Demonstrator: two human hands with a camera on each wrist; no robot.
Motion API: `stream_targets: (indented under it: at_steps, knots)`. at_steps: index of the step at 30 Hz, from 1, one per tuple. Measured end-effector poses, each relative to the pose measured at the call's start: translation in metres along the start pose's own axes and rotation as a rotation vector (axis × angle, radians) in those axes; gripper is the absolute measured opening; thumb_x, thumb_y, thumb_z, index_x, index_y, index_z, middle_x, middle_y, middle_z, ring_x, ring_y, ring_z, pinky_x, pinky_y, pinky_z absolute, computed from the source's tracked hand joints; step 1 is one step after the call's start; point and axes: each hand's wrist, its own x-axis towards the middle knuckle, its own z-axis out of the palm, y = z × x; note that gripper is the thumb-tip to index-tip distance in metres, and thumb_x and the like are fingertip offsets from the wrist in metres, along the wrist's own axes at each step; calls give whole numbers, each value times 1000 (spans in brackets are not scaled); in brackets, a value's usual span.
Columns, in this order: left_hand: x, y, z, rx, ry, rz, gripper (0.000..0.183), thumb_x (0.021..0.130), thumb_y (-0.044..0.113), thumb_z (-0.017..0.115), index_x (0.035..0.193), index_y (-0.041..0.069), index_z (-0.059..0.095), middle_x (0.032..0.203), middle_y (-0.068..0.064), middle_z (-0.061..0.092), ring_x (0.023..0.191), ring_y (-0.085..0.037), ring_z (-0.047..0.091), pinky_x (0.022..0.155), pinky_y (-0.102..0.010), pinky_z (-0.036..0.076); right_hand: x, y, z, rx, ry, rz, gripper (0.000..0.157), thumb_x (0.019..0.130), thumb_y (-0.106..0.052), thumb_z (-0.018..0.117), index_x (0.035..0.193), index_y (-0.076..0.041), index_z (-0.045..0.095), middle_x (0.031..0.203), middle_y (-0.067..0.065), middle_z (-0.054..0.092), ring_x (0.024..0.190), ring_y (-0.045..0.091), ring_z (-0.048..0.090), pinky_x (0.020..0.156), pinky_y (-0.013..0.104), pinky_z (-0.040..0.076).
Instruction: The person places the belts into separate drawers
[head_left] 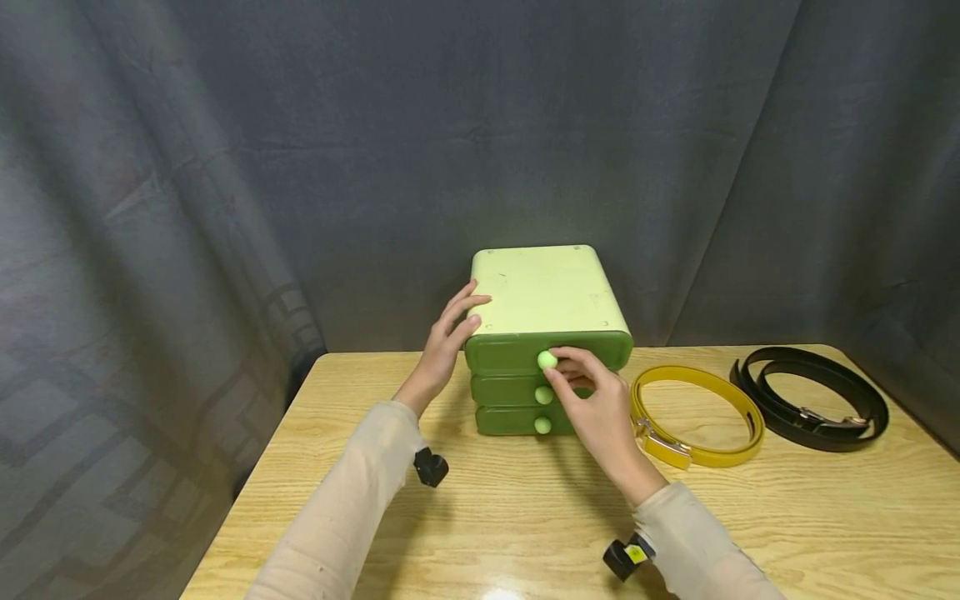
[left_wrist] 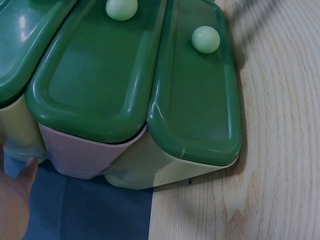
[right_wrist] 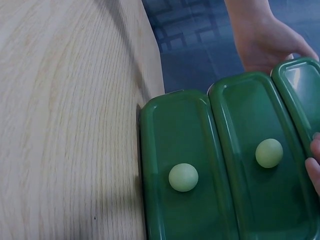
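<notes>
A small three-drawer cabinet (head_left: 543, 287) with a pale yellow-green top and dark green drawer fronts stands on the table. Each front carries a round light-green knob. My left hand (head_left: 450, 333) rests against the cabinet's upper left side, its fingers spread over the top edge. With thumb and forefinger, my right hand (head_left: 596, 400) pinches the knob (head_left: 547, 360) of the top drawer. That drawer sits level with the ones below. The middle knob (right_wrist: 269, 153) and the bottom knob (right_wrist: 183, 177) show untouched in the right wrist view.
Right of the cabinet lies a coiled yellow belt (head_left: 738, 456) with a metal buckle. Beyond it, a coiled black belt (head_left: 870, 404) lies near the table's right edge. A grey curtain (head_left: 480, 125) hangs behind the wooden table (head_left: 495, 517).
</notes>
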Motion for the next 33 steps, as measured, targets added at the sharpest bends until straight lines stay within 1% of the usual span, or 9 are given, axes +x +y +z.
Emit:
stream_targets:
  at_steps: [8,12,13,15,19,20,25,29,33]
  knots:
    - [-1,0,2,9,2,-11,43,103,27,44,139,6,54,162,5,24,148,-15,17,115,-57,21,0,1,0,-16,-5,3,23,83,10,73,106,6,68,84,14,71,71,24,66,68,18,53]
    - [-1,1,3,4,-5,-15,42,104,25,42,140,5,52,163,3,21,149,-16,15,115,-57,19,1,1,0,-19,-4,-1,23,83,10,73,106,6,68,84,15,71,71,24,66,68,18,53]
    - [-2,7,4,1,-11,-22,42,105,23,42,141,3,51,163,1,20,149,-18,14,116,-57,19,1,1,0,-18,-4,-1,23,83,10,73,106,7,68,84,15,71,71,24,66,68,18,52]
    - [-2,7,4,0,-10,-24,42,105,23,41,142,4,50,163,1,20,149,-18,14,116,-57,18,1,1,0,-20,-3,0,23,84,10,73,106,6,68,84,15,71,71,24,66,68,17,52]
    - [-3,10,6,-9,-7,-74,45,106,21,39,149,7,43,164,0,17,150,-18,11,117,-54,16,1,2,0,-22,-5,2,23,84,9,73,107,6,68,85,14,71,71,24,66,69,17,52]
    - [-2,5,6,-17,3,-79,46,107,22,39,151,8,40,164,0,17,150,-18,12,118,-53,16,1,2,0,-22,-5,1,23,84,9,73,107,6,68,85,14,71,71,24,66,69,17,52]
    - [-6,7,6,-81,61,-116,51,107,20,39,156,8,30,163,-5,22,148,-23,20,119,-46,19,2,3,1,-11,-6,0,23,84,9,73,107,6,68,85,15,71,72,25,66,69,17,52]
    - [-17,4,8,-127,113,-111,52,107,24,41,156,12,31,161,-2,28,145,-20,27,117,-43,22,3,4,3,5,-14,7,23,84,9,72,107,6,68,85,15,71,72,25,66,69,18,53]
    - [-29,-1,11,-172,135,-94,56,104,21,46,156,11,30,159,-5,30,143,-22,30,116,-46,24,3,4,4,9,-23,18,23,85,8,72,108,6,67,86,14,71,73,25,66,69,19,53]
